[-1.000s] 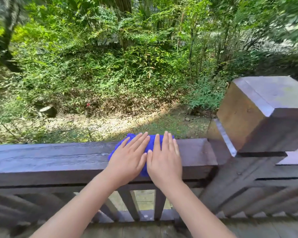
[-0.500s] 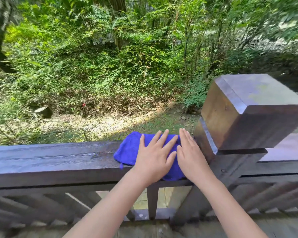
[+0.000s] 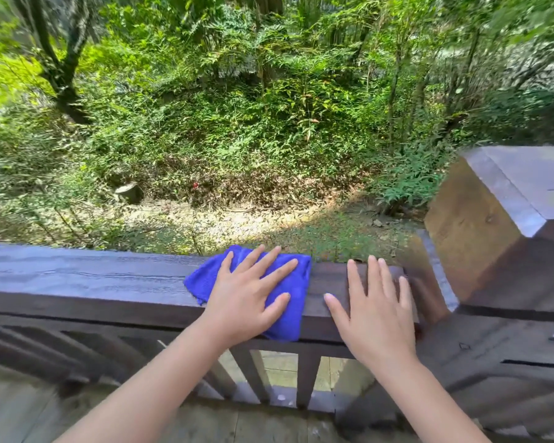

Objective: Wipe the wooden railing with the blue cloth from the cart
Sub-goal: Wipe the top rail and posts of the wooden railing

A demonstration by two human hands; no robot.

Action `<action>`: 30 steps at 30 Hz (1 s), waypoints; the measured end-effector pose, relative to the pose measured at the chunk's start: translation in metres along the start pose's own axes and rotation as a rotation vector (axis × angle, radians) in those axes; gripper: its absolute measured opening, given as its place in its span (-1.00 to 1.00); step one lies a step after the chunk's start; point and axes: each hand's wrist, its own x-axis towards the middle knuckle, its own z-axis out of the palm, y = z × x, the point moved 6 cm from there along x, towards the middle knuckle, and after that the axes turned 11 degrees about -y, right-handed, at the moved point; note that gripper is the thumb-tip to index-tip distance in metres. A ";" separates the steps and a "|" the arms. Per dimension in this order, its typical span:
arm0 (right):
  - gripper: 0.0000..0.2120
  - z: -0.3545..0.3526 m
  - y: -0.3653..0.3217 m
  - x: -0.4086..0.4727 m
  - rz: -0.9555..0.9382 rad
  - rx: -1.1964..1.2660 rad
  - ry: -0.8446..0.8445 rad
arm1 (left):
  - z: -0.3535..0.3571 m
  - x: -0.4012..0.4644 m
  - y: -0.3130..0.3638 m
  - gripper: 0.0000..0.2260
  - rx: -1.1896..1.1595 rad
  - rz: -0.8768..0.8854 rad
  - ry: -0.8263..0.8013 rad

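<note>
The blue cloth (image 3: pixel 293 284) lies over the top of the dark wooden railing (image 3: pixel 87 279), drooping a little over its near edge. My left hand (image 3: pixel 247 298) presses flat on the cloth with fingers spread. Flat on the bare rail to the right of the cloth rests my right hand (image 3: pixel 376 310), fingers apart, holding nothing. Its fingertips are close to the post.
A thick wooden post (image 3: pixel 499 225) with a bevelled cap rises at the right end of the rail. Balusters (image 3: pixel 250 372) run below the rail, with deck boards (image 3: pixel 20 407) underfoot. Beyond the rail the ground drops to grass, leaf litter and dense green bushes (image 3: pixel 253 129).
My right hand has come off the cloth and now rests on bare rail near the post. The left hand stays pressed on the cloth, which has slid left, away from the post.
</note>
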 end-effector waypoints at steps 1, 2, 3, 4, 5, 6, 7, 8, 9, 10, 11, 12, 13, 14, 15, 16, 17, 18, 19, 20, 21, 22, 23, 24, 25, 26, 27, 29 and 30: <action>-0.22 0.001 -0.004 0.002 0.002 -0.010 -0.033 | -0.002 -0.006 -0.014 -0.51 -0.007 -0.006 0.005; -0.24 0.003 -0.009 0.006 -0.010 -0.006 -0.065 | -0.004 -0.013 -0.029 -0.52 -0.014 -0.013 0.010; -0.26 0.004 -0.015 0.010 -0.035 0.006 -0.093 | -0.005 -0.020 -0.044 -0.53 -0.019 -0.021 0.016; -0.28 0.005 -0.023 0.013 -0.069 0.019 -0.114 | -0.006 -0.027 -0.058 -0.53 -0.018 -0.027 0.020; -0.30 0.006 -0.032 0.017 -0.110 0.026 -0.129 | -0.006 -0.034 -0.073 -0.54 -0.007 -0.029 0.020; -0.31 0.007 -0.043 0.019 -0.152 0.028 -0.139 | -0.006 -0.042 -0.088 -0.54 0.007 -0.029 0.014; -0.32 0.008 -0.053 0.021 -0.193 0.027 -0.144 | -0.007 -0.050 -0.105 -0.54 0.018 -0.029 0.007; -0.33 0.009 -0.064 0.022 -0.232 0.025 -0.147 | -0.009 -0.057 -0.123 -0.54 0.024 -0.035 -0.001; -0.33 0.011 -0.074 0.023 -0.267 0.024 -0.151 | -0.012 -0.064 -0.141 -0.54 0.026 -0.050 -0.014; -0.33 0.012 -0.083 0.024 -0.296 0.025 -0.156 | -0.016 -0.070 -0.158 -0.54 0.026 -0.072 -0.025; -0.33 0.012 -0.091 0.026 -0.319 0.022 -0.160 | -0.019 -0.073 -0.171 -0.54 0.021 -0.100 -0.028; -0.32 0.013 -0.098 0.028 -0.339 0.019 -0.164 | -0.022 -0.075 -0.178 -0.54 0.013 -0.134 -0.020; -0.32 0.013 -0.105 0.030 -0.356 0.015 -0.168 | -0.023 -0.075 -0.180 -0.53 0.005 -0.182 -0.001; -0.32 0.013 -0.113 0.031 -0.369 0.016 -0.169 | -0.023 -0.073 -0.177 -0.51 -0.006 -0.244 0.018; -0.33 0.014 -0.121 0.033 -0.375 0.021 -0.165 | -0.020 -0.070 -0.170 -0.48 -0.016 -0.301 0.028; -0.34 0.014 -0.129 0.034 -0.377 0.025 -0.156 | -0.015 -0.063 -0.158 -0.47 -0.017 -0.332 0.021; -0.36 0.015 -0.137 0.034 -0.383 0.022 -0.147 | -0.009 -0.056 -0.143 -0.46 -0.009 -0.327 0.005; -0.38 0.016 -0.147 0.034 -0.392 0.013 -0.140 | -0.005 -0.049 -0.130 -0.46 0.004 -0.295 -0.012; -0.39 0.017 -0.156 0.034 -0.400 0.003 -0.136 | -0.003 -0.045 -0.121 -0.47 0.011 -0.252 -0.022; -0.40 0.018 -0.164 0.035 -0.406 -0.008 -0.133 | -0.004 -0.044 -0.119 -0.47 0.018 -0.213 -0.025; -0.40 0.020 -0.172 0.036 -0.410 -0.017 -0.130 | -0.005 -0.045 -0.123 -0.48 0.026 -0.178 -0.025; -0.40 0.022 -0.181 0.037 -0.410 -0.024 -0.128 | -0.007 -0.049 -0.131 -0.48 0.032 -0.145 -0.024; -0.40 0.023 -0.189 0.038 -0.408 -0.031 -0.128 | -0.008 -0.054 -0.142 -0.48 0.032 -0.114 -0.022; -0.39 0.025 -0.199 0.038 -0.407 -0.041 -0.127 | -0.010 -0.059 -0.154 -0.48 0.025 -0.092 -0.019; -0.39 0.027 -0.209 0.038 -0.407 -0.052 -0.126 | -0.011 -0.065 -0.169 -0.48 0.018 -0.084 -0.012; -0.38 0.029 -0.221 0.038 -0.405 -0.057 -0.128 | -0.013 -0.071 -0.185 -0.48 0.013 -0.083 -0.002; -0.37 0.030 -0.234 0.039 -0.399 -0.056 -0.132 | -0.014 -0.077 -0.202 -0.49 0.011 -0.086 0.006; -0.35 0.033 -0.261 0.042 -0.380 -0.048 -0.142 | -0.017 -0.091 -0.239 -0.49 0.015 -0.096 0.015; -0.35 0.035 -0.276 0.043 -0.371 -0.051 -0.139 | -0.018 -0.099 -0.258 -0.49 0.021 -0.098 0.017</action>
